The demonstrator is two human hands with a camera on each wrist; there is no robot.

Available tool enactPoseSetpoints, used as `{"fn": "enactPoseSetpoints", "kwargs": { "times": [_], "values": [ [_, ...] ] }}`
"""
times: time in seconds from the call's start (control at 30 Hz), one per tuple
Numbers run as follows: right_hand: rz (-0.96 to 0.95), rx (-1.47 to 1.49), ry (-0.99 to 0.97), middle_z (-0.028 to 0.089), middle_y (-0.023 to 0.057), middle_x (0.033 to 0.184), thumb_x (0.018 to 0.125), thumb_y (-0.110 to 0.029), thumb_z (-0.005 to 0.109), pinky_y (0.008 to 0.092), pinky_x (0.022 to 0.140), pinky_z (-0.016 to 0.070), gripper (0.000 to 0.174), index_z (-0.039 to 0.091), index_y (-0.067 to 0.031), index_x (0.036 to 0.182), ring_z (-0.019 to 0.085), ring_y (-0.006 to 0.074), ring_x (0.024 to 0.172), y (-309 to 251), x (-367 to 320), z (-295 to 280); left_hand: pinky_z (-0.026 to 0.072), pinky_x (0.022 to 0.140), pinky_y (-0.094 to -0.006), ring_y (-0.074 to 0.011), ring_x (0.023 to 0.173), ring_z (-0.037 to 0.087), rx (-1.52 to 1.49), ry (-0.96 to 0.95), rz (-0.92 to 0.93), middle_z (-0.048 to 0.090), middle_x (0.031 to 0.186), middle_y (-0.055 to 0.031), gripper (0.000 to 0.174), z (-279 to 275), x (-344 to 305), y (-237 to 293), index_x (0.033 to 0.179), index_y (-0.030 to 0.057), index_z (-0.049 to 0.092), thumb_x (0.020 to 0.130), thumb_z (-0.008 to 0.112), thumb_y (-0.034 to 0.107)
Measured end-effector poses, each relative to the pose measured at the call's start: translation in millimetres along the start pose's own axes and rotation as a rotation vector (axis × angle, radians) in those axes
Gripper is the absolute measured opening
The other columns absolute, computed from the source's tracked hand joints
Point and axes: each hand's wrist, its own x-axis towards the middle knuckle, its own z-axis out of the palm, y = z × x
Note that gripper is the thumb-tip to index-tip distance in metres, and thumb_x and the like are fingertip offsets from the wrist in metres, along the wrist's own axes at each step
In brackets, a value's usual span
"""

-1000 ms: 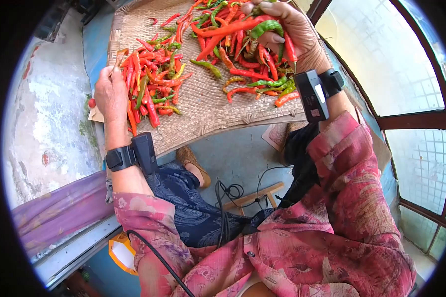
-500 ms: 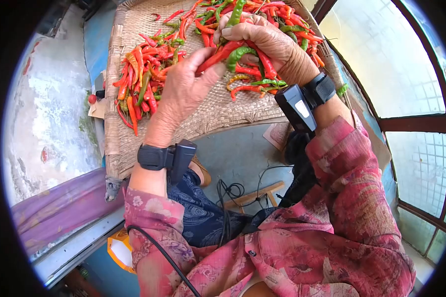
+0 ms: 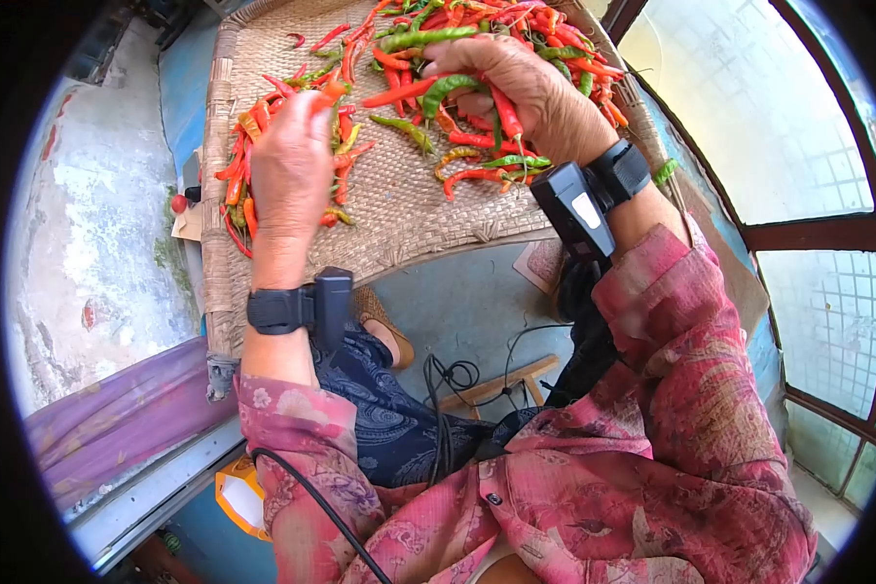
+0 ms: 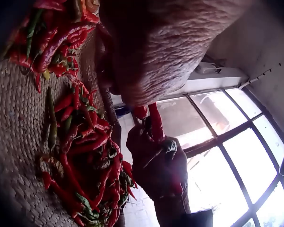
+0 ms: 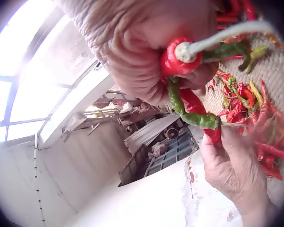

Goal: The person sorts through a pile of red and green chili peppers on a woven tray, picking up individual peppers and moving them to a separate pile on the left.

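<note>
My right hand grips a bunch of chili peppers over the right side of the woven tray. A long red chili and a curled green chili stick out of it towards the left, and another red chili hangs below the fingers. Over the left heap of chilies, my left hand pinches a red chili between thumb and fingers, most of it hidden by the hand. In the right wrist view, a red chili with a pale stem shows in the right hand's grip.
A larger heap of red and green chilies covers the tray's far right. Loose green chilies lie between the heaps. Windows stand at the right, a whitewashed wall at the left. Black cables hang below the tray.
My left hand went from the left heap to the right hand's bunch, then back left with a red chili. The right hand has come lower and further left, still gripping its chilies.
</note>
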Motion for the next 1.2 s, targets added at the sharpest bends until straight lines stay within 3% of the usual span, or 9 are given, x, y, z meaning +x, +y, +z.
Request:
{"fn": "enactPoseSetpoints", "kwargs": {
  "times": [0.13, 0.27, 0.4, 0.53, 0.73, 0.83, 1.0, 1.07, 1.2],
  "values": [
    [0.536, 0.851, 0.058, 0.060, 0.0037, 0.089, 0.078, 0.000, 0.057, 0.0213, 0.061, 0.0481, 0.017, 0.060, -0.0043, 0.095, 0.058, 0.0094, 0.077, -3.6, 2.4, -7.2, 0.0493, 0.067, -0.0378, -0.0299, 0.076, 0.064, 0.138, 0.149, -0.124, 0.065, 0.083, -0.0150, 0.019, -15.0, 6.9, -47.6, 0.104, 0.0109, 0.062, 0.088, 0.054, 0.019],
    [0.835, 0.912, 0.119, 0.058, 0.0012, 0.089, 0.087, -0.009, 0.055, 0.0143, 0.050, 0.0380, 0.020, 0.057, -0.0037, 0.106, 0.048, 0.0036, 0.062, -28.7, 13.1, -4.4, 0.0475, 0.074, -0.0382, -0.0296, 0.082, 0.062, 0.243, 0.112, -0.264, 0.064, 0.090, -0.0155, 0.024, -28.1, 6.4, -77.3, 0.107, 0.0090, 0.060, 0.088, 0.054, 0.022],
    [0.526, 0.662, 0.112, 0.059, -0.0009, 0.085, 0.085, -0.014, 0.059, 0.0130, 0.052, 0.0434, 0.019, 0.059, -0.0061, 0.102, 0.054, 0.0024, 0.067, -21.7, 10.9, 6.7, 0.0398, 0.089, -0.0382, -0.0311, 0.101, 0.053, 0.577, 0.158, -0.160, 0.058, 0.106, -0.0155, 0.033, -28.8, 6.3, -64.7, 0.112, 0.0032, 0.056, 0.088, 0.053, 0.026],
    [0.787, 0.717, 0.071, 0.059, -0.0026, 0.080, 0.077, -0.015, 0.063, 0.0187, 0.054, 0.0461, 0.007, 0.063, -0.0089, 0.081, 0.055, 0.0049, 0.074, -22.8, 18.5, 12.7, 0.0421, 0.085, -0.0390, -0.0301, 0.098, 0.053, -0.269, -0.140, -0.129, 0.059, 0.103, -0.0145, 0.035, -12.2, 2.2, -9.6, 0.109, 0.0039, 0.057, 0.085, 0.056, 0.029],
    [0.884, 0.744, 0.103, 0.060, -0.0030, 0.080, 0.076, -0.019, 0.068, 0.0202, 0.055, 0.0451, 0.018, 0.062, -0.0103, 0.090, 0.054, 0.0057, 0.069, -25.7, 19.9, 25.8, 0.0459, 0.076, -0.0402, -0.0328, 0.088, 0.058, -0.265, -0.252, 0.192, 0.061, 0.091, -0.0175, 0.025, 12.0, -13.8, 32.3, 0.105, 0.0037, 0.056, 0.084, 0.056, 0.017],
    [0.823, 0.789, 0.048, 0.060, -0.0016, 0.081, 0.075, -0.025, 0.072, 0.0226, 0.055, 0.0453, 0.025, 0.061, -0.0093, 0.091, 0.054, 0.0067, 0.069, -19.8, 19.9, 26.7, 0.0460, 0.060, -0.0444, -0.0365, 0.068, 0.060, -0.278, -0.301, 0.053, 0.060, 0.070, -0.0183, 0.015, 14.8, -12.1, 30.7, 0.096, 0.0049, 0.056, 0.085, 0.055, 0.016],
    [0.802, 0.693, 0.053, 0.061, 0.0028, 0.080, 0.076, -0.033, 0.072, 0.0227, 0.051, 0.0434, 0.034, 0.061, -0.0042, 0.091, 0.055, 0.0090, 0.067, -16.6, 19.3, 28.5, 0.0469, 0.060, -0.0429, -0.0341, 0.069, 0.061, -0.241, -0.159, -0.336, 0.062, 0.071, -0.0157, 0.026, -5.8, 4.5, -11.0, 0.093, 0.0069, 0.058, 0.091, 0.046, 0.029],
    [0.817, 0.696, 0.081, 0.062, 0.0038, 0.080, 0.078, -0.032, 0.071, 0.0229, 0.050, 0.0431, 0.034, 0.061, -0.0029, 0.091, 0.055, 0.0092, 0.066, -20.0, 17.7, 24.6, 0.0483, 0.062, -0.0351, -0.0245, 0.068, 0.063, 0.076, -0.088, -0.316, 0.064, 0.074, -0.0127, 0.032, -18.0, 10.4, -50.2, 0.104, 0.0058, 0.060, 0.091, 0.048, 0.033],
    [0.820, 0.586, 0.071, 0.063, 0.0064, 0.077, 0.082, -0.028, 0.066, 0.0241, 0.049, 0.0428, 0.028, 0.060, -0.0015, 0.090, 0.054, 0.0103, 0.060, -9.3, 15.9, 22.1, 0.0482, 0.068, -0.0379, -0.0292, 0.075, 0.062, 0.370, -0.035, -0.345, 0.064, 0.083, -0.0146, 0.036, -35.6, 7.9, -82.9, 0.105, 0.0035, 0.059, 0.088, 0.051, 0.034]
  ]
}}
